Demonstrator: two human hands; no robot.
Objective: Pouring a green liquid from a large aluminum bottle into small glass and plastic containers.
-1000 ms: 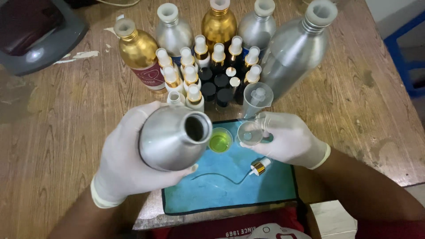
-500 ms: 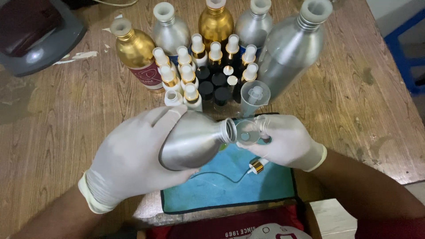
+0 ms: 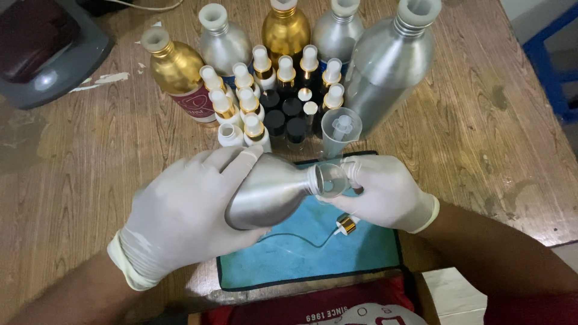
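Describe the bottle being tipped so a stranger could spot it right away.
Start at the blue mat at the wooden table's near edge. Above it, the gloved left hand holds a silver bottle tilted, mouth against a small clear cup in the right hand. Every other bottle stands upright.

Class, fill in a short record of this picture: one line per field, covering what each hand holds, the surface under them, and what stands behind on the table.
Left hand: gloved, its grip around a silver bottle tipped on its side, mouth to the right
Right hand: gloved, holds a small clear cup at the bottle's mouth
Under the hands: blue mat with a gold cap lying on it
Behind: small spray bottles, big gold bottle, big silver bottle, clear funnel
Surface: wooden table
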